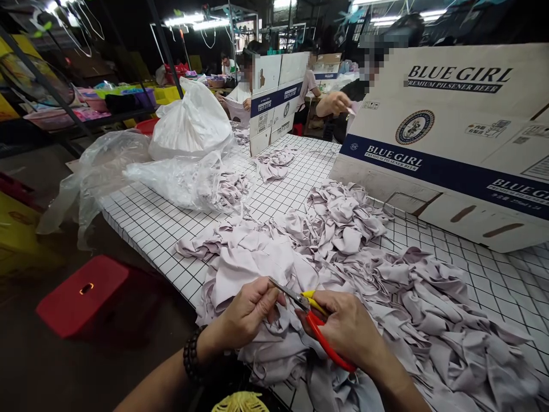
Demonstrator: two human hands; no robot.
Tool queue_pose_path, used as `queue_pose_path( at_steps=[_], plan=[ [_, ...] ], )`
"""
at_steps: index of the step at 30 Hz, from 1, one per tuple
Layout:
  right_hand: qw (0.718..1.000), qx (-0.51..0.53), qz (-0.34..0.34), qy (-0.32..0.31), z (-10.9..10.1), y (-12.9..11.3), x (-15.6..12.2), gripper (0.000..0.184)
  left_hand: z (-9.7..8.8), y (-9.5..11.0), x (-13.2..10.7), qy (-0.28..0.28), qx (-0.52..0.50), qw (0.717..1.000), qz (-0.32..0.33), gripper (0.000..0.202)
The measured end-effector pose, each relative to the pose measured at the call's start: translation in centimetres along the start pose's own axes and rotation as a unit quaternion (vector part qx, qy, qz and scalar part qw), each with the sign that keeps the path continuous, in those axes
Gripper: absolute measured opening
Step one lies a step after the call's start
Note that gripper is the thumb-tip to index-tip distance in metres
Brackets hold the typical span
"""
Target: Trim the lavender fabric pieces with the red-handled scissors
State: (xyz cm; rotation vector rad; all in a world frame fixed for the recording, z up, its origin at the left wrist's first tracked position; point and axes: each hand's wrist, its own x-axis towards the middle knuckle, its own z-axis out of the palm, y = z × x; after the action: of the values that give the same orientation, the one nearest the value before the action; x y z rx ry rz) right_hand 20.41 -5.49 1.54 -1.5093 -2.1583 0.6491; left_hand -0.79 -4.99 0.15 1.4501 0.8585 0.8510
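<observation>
My right hand (349,326) is closed around scissors (330,343) with one red and one yellow handle. Their blades point left, and the tips reach the fingers of my left hand (249,312). That hand is pinched on a pale lilac-grey piece of fabric (278,326), mostly hidden by the fingers. A dark bead bracelet (191,357) circles my left wrist. Under and beyond both hands spreads a large heap of similar fabric pieces (407,297), crumpled and overlapping.
The table (150,214) has a white cover with black grid lines. Opened beer cartons (450,137) stand upright on it as screens. Clear plastic bags (189,126) lie at the back left, a red stool (90,297) below. Co-workers (338,106) sit across the table.
</observation>
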Motion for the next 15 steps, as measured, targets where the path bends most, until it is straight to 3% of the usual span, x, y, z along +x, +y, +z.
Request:
queue_pose_path(
  at_steps=[3, 6, 9, 10, 13, 15],
  plan=[
    [0.993, 0.102, 0.051, -0.006, 0.0, 0.6, 0.2, 0.044, 0.1, 0.2, 0.1, 0.008, -0.005, 1.0, -0.01, 0.041],
    [0.96, 0.256, 0.111, -0.012, 0.7, 1.1, 0.8, 0.029, 0.4, 0.4, 0.4, 0.015, -0.025, 1.0, -0.008, 0.039],
    [0.92, 0.38, 0.089, -0.038, 2.4, 0.6, 2.1, 0.046, 0.6, 0.7, 0.6, 0.014, -0.025, 1.0, 0.004, 0.038],
    [0.906, 0.415, 0.077, -0.04, 2.9, 0.1, 2.5, 0.043, 0.4, 0.8, 0.6, 0.022, -0.006, 1.0, 0.016, 0.037],
    [0.861, 0.502, 0.082, -0.015, 3.4, -1.5, 3.6, 0.034, -0.5, 0.9, 0.1, 0.117, 0.103, 0.986, 0.057, 0.024],
    [0.825, 0.559, 0.083, -0.016, 2.6, -2.7, 3.7, 0.039, -1.2, 0.8, -0.5, 0.176, 0.171, 0.968, 0.051, 0.039]
  ],
)
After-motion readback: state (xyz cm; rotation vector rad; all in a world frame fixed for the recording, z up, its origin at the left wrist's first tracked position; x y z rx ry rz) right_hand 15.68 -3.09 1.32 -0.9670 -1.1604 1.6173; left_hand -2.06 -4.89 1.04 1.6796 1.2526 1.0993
